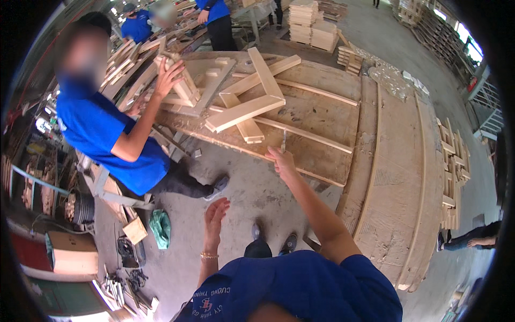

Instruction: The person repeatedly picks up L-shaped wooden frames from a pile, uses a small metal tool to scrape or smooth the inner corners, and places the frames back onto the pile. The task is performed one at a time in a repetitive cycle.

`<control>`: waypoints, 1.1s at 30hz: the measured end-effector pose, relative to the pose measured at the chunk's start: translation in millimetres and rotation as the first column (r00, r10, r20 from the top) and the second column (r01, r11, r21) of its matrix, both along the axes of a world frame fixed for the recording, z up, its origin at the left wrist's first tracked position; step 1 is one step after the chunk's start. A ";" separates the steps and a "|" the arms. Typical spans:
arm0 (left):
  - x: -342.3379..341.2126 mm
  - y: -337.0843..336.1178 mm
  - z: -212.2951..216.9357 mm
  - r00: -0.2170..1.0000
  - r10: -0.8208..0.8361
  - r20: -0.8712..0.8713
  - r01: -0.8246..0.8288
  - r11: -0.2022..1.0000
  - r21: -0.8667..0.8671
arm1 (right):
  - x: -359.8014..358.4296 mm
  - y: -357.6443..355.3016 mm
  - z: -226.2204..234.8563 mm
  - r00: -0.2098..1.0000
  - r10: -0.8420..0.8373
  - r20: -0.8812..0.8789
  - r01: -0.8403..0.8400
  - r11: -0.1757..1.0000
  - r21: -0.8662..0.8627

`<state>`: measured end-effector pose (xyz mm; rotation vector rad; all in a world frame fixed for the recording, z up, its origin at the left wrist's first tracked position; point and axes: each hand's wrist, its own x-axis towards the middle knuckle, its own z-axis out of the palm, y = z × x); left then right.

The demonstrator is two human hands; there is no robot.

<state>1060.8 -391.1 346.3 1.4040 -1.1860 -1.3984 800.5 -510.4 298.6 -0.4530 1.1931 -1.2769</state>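
Head view. The right hand (281, 160) was stretched forward on a nearly straight arm to the near edge of the wooden worktable (322, 115). Its fingers were pinched narrowly on a small pale sliver (283, 140) that stood up just above the knuckles, against the table edge; what the sliver was could not be told. The left hand (215, 210) hung lower and nearer the body, palm open, fingers loosely spread, holding nothing, over the concrete floor (247, 188), well apart from the table. A bracelet sat on its wrist.

On the table, about four pale wooden slats (244, 111) lay crossed in a loose heap, just beyond the right hand. A co-worker in a blue shirt (107, 139) sat at the table's left end, one hand raised against a small wooden frame (179, 80). Two more people in blue stood further back.

At lower left an open cardboard box (72, 252) sat on the floor; its contents could not be made out. A green cloth (160, 227) lay near it. Stacked timber (314, 27) stood beyond the table.
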 end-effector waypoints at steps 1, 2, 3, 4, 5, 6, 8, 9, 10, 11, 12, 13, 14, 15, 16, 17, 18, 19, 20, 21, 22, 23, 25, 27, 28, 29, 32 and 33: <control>3.1 -22.9 -2.8 0.999 -0.004 0.034 0.008 0.995 -0.098 | 6.8 -11.3 1.3 1.000 -0.010 -0.011 0.010 1.000 0.011; 6.7 -45.1 -5.1 0.998 -0.007 0.069 0.020 0.981 -0.195 | 15.0 -21.2 2.2 1.000 -0.021 -0.022 0.022 1.000 0.022; 8.8 -67.6 -7.3 0.995 -0.014 0.098 0.041 0.958 -0.285 | 21.5 -30.5 1.0 0.999 -0.039 -0.036 0.041 0.998 0.038; 1.5 -92.2 1.7 0.951 0.006 0.308 0.124 0.907 -0.402 | 19.4 -41.2 -2.4 0.997 -0.039 -0.060 0.043 0.997 0.066; -4.1 -114.8 11.7 0.868 0.060 0.493 0.225 0.837 -0.499 | 18.6 -50.8 -6.4 0.996 -0.040 -0.082 0.047 0.994 0.096; -16.9 -139.4 19.3 0.761 0.141 0.633 0.337 0.748 -0.572 | 10.6 -59.4 -12.5 0.993 -0.047 -0.112 0.061 0.990 0.129; -38.0 -189.0 30.5 0.708 0.094 0.700 0.483 0.658 -0.578 | -3.2 -71.2 -23.6 0.994 -0.102 -0.034 0.106 0.980 0.169; -28.8 -210.4 28.9 0.607 0.208 0.767 0.541 0.599 -0.591 | 11.4 -77.5 -17.6 0.996 -0.089 0.030 0.082 0.980 0.181; -25.0 -232.5 25.8 0.509 0.322 0.798 0.604 0.526 -0.598 | 18.6 -81.0 -15.8 0.992 -0.091 0.085 0.074 0.980 0.185; -21.8 -251.3 22.9 0.441 0.359 0.823 0.645 0.511 -0.568 | 25.9 -81.2 -14.1 0.989 -0.096 0.115 0.075 0.982 0.173; -34.2 -271.6 20.3 0.404 0.386 0.829 0.690 0.467 -0.553 | 17.8 -78.7 -20.6 0.983 -0.138 0.124 0.118 0.981 0.152; -40.7 -287.9 16.6 0.350 0.425 0.834 0.731 0.433 -0.527 | 15.5 -79.1 -19.6 0.976 -0.162 0.147 0.143 0.981 0.132; -49.7 -300.4 12.4 0.325 0.387 0.863 0.756 0.441 -0.483 | 7.9 -78.2 -17.8 0.955 -0.245 0.167 0.225 0.965 0.132; -45.5 -309.2 1.6 0.272 0.349 0.897 0.778 0.470 -0.418 | 9.4 -73.8 -15.2 0.931 -0.305 0.202 0.279 0.949 0.147; -45.5 -313.7 -2.2 0.219 0.300 0.928 0.800 0.490 -0.347 | 7.4 -65.9 -13.3 0.897 -0.374 0.234 0.341 0.925 0.170; -48.7 -314.0 -7.9 0.249 0.028 0.968 0.823 0.521 -0.227 | 0.1 -61.9 -9.6 0.896 -0.376 0.234 0.343 0.924 0.171; -51.9 -308.4 -17.0 0.311 0.057 0.949 0.814 0.499 -0.297 | -10.9 -55.7 -3.6 0.896 -0.378 0.233 0.343 0.923 0.176; -60.1 -299.0 -28.4 0.377 0.077 0.923 0.803 0.469 -0.367 | -23.1 -42.9 -7.3 0.893 -0.388 0.226 0.353 0.918 0.182; -67.3 -290.9 -38.0 0.441 0.095 0.892 0.785 0.441 -0.435 | -29.9 -29.8 -11.1 0.910 -0.382 0.159 0.376 0.924 0.069; -93.7 -277.3 -41.3 0.497 0.068 0.865 0.790 0.379 -0.483 | -50.9 -6.9 -23.3 0.906 -0.420 0.059 0.422 0.906 -0.041; -99.9 -263.7 -43.2 0.523 0.068 0.850 0.783 0.357 -0.510 | -54.1 4.7 -24.8 0.895 -0.437 0.088 0.440 0.898 -0.013; -106.8 -250.2 -44.6 0.549 0.067 0.833 0.774 0.337 -0.536 | -58.5 17.4 -25.8 0.881 -0.459 0.116 0.460 0.888 0.015; -113.7 -226.5 -45.0 0.509 0.032 0.860 0.793 0.371 -0.483 | -61.1 43.2 -21.1 0.835 -0.503 0.225 0.475 0.864 0.169; -130.9 -206.8 -41.7 0.511 -0.132 0.850 0.816 0.385 -0.431 | -70.3 78.2 -24.6 0.800 -0.555 0.230 0.531 0.832 0.160; -139.5 -201.3 -39.6 0.515 -0.264 0.816 0.830 0.391 -0.397 | -70.9 91.3 -20.6 0.765 -0.588 0.264 0.567 0.808 0.159; -148.7 -198.1 -37.4 0.511 -0.391 0.766 0.845 0.393 -0.363 | -74.8 100.8 -16.8 0.750 -0.616 0.242 0.588 0.788 0.182; -180.3 -191.9 -40.0 0.527 -0.387 0.757 0.838 0.387 -0.385 | -86.4 120.8 -1.9 0.717 -0.683 0.141 0.651 0.728 0.215; -188.4 -192.2 -39.7 0.512 -0.340 0.789 0.850 0.334 -0.408 | -89.4 122.9 2.2 0.721 -0.686 0.097 0.662 0.723 0.198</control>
